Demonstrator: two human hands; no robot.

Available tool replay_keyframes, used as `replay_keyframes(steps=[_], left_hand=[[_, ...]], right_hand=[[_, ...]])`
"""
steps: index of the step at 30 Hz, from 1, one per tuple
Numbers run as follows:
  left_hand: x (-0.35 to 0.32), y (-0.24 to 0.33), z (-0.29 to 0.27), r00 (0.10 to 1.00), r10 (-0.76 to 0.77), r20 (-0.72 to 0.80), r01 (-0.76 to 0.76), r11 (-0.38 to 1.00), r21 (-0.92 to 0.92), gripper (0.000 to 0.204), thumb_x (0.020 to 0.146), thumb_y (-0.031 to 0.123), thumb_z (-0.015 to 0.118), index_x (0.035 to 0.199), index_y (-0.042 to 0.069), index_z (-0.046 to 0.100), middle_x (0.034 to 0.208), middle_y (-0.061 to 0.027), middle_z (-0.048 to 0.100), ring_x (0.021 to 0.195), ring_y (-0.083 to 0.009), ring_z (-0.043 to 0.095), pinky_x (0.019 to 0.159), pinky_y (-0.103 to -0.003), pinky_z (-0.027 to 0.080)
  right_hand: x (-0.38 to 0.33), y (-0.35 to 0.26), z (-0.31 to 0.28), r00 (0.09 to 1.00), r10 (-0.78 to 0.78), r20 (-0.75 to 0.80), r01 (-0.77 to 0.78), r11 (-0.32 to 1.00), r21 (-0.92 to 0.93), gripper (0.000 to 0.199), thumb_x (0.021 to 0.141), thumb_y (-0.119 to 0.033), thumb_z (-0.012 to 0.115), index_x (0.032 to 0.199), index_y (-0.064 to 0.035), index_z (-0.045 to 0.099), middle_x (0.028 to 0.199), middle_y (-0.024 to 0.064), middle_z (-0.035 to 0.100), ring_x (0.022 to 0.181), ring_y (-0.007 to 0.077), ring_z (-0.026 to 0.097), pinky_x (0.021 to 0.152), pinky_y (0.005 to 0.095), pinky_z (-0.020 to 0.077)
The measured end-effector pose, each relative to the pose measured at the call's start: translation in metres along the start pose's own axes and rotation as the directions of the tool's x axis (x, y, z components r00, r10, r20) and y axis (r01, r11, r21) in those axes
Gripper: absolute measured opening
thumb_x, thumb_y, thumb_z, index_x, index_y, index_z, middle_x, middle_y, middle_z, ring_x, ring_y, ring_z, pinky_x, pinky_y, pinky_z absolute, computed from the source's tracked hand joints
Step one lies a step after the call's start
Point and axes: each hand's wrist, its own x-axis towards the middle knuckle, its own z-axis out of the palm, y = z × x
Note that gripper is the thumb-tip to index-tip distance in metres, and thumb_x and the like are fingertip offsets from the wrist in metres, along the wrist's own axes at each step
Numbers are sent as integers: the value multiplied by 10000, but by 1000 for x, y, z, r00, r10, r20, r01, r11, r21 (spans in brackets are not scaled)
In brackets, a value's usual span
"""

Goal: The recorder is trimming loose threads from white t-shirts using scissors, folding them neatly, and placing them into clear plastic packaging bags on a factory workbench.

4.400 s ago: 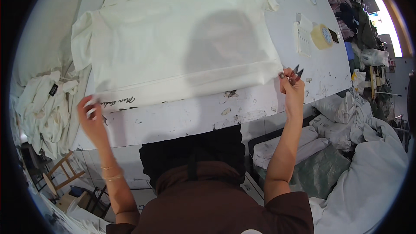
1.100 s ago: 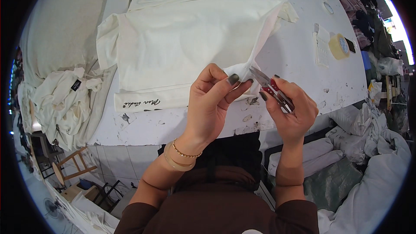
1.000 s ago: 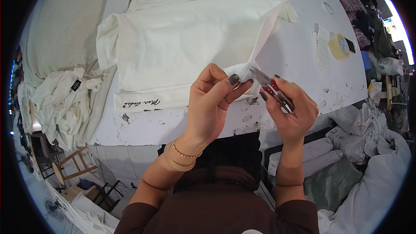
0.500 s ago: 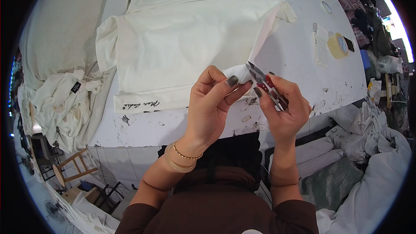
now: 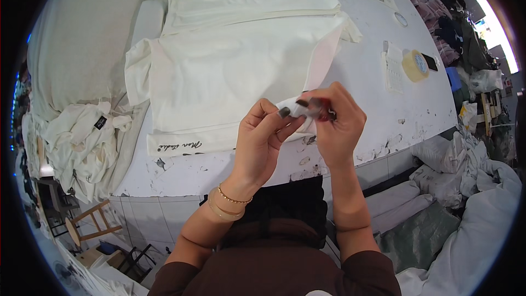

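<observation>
A white garment (image 5: 219, 77) lies spread on the white table (image 5: 372, 109), with dark script lettering along its near hem. My left hand (image 5: 260, 142) is closed, pinching a gathered bit of that garment's near right edge between thumb and fingers. Close beside it, my right hand (image 5: 341, 131) is closed around small thread snips (image 5: 324, 111) with red handles. The snips are blurred and mostly hidden by the fingers. I cannot tell whether their blades touch the cloth.
At the left sits a crumpled heap of white clothing (image 5: 85, 142) with a black label. A tape roll (image 5: 415, 66) and a black phone (image 5: 430, 62) lie at the right of the table. Bagged bundles (image 5: 422, 241) fill the floor at lower right; a wooden stool (image 5: 90, 223) stands lower left.
My right hand has moved left and turned, closer to my left fingers. The snips' blades, plainly visible before, are now blurred and largely covered. My left hand keeps its pinch.
</observation>
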Motion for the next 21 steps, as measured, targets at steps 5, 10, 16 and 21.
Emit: replay_keyframes(steps=[5,10,16,21], left_hand=[[0,2,-1,1000,-13,-8,13,1000,-5,130,900,-19,482,783,37,467,908,-89,613,903,-194,648,906,-336,532],[-23,-19,-14,885,-355,300,124,803,583,139,882,29,574,1013,-5,607,1027,-70,656,951,-180,620,897,-320,474],[-55,36,-44,900,-355,253,-151,290,945,307,834,166,677,1119,60,633,1087,-104,652,1024,-242,608,896,-337,462],[-27,133,-155,769,632,93,224,-403,887,312,797,159,679,1051,14,570,1031,-154,599,1012,-318,548,825,-425,457]], right_hand=[[25,55,-26,875,137,-464,-149,989,12,153,921,-166,594,841,-39,622,700,-46,537,575,27,350,523,181,274],[25,191,-112,820,211,-533,-559,498,-663,222,851,-220,619,954,-24,638,746,134,630,702,337,605,701,427,474],[-2,222,-143,860,99,-500,-505,31,-862,316,844,-288,602,1115,-126,606,1121,107,553,1042,363,502,817,469,468],[19,199,-143,923,230,-308,-385,566,-729,255,881,-261,577,1053,-76,615,1019,118,619,937,308,574,782,414,475]])
